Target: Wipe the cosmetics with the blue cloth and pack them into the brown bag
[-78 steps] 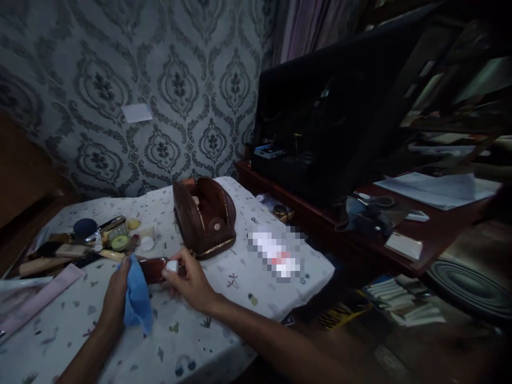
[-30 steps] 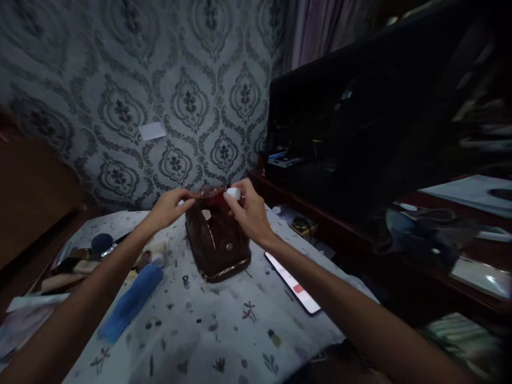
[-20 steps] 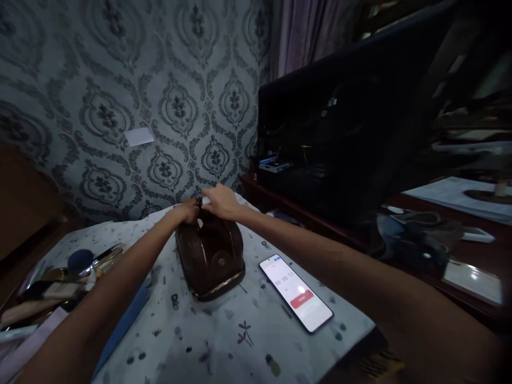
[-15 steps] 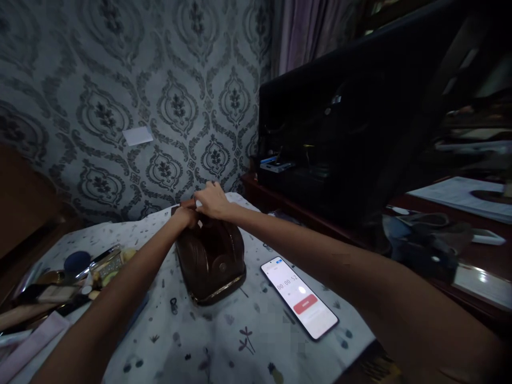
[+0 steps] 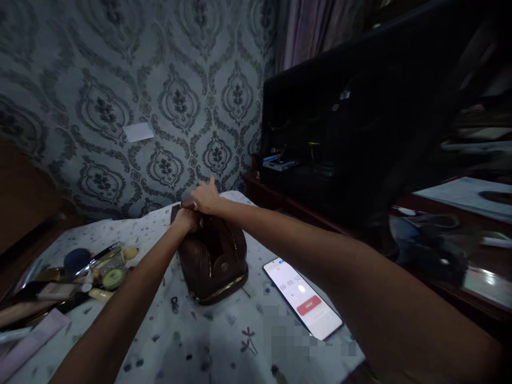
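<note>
The brown handbag (image 5: 196, 272) stood unzipped on a white patterned cloth (image 5: 220, 344), below the damask wallpaper. The left hand (image 5: 188, 220) was at its opening, fingers hidden, so its grip could not be told. The right hand (image 5: 205, 198) bent over the bag's far top edge, fingers partly curled beside a brown strap (image 5: 187, 204); whether it held anything was unclear. A phone (image 5: 308, 304) showing a timer lay to the right; a green-topped round jar (image 5: 113, 278) and a pink tube (image 5: 36, 341) lay to the left.
</note>
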The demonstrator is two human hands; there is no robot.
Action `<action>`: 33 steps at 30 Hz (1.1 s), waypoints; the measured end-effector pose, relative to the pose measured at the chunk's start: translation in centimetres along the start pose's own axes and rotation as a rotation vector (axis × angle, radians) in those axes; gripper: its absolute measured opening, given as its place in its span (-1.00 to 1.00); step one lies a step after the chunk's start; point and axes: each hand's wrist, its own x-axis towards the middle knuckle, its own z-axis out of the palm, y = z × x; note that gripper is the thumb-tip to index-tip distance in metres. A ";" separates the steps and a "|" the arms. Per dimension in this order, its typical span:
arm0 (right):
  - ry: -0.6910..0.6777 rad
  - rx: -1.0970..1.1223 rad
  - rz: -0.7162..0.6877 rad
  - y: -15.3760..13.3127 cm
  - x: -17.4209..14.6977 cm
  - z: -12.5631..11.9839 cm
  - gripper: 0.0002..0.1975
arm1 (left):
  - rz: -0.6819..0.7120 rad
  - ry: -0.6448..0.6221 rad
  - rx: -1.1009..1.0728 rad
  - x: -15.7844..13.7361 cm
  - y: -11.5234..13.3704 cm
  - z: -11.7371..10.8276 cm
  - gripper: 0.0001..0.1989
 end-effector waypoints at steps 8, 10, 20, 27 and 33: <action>-0.010 -0.023 -0.028 0.7 -0.5 0.3 -0.75 | -0.037 -0.060 0.075 -1.1 0.7 -1.1 -0.68; -0.012 -0.050 -0.047 0.8 -0.3 1.0 -0.75 | -0.050 -0.070 0.080 -1.3 0.9 -1.3 -0.68; -0.114 -0.003 -0.019 0.5 0.0 2.3 -0.73 | -0.059 -0.066 0.060 -2.1 1.5 -2.0 -0.66; -0.169 0.011 -0.058 1.2 0.4 2.6 -0.70 | -0.072 -0.054 0.062 -2.6 1.9 -2.6 -0.70; -0.177 0.012 -0.100 1.2 0.8 2.9 -0.70 | -0.091 -0.056 0.039 -2.7 1.9 -2.7 -0.70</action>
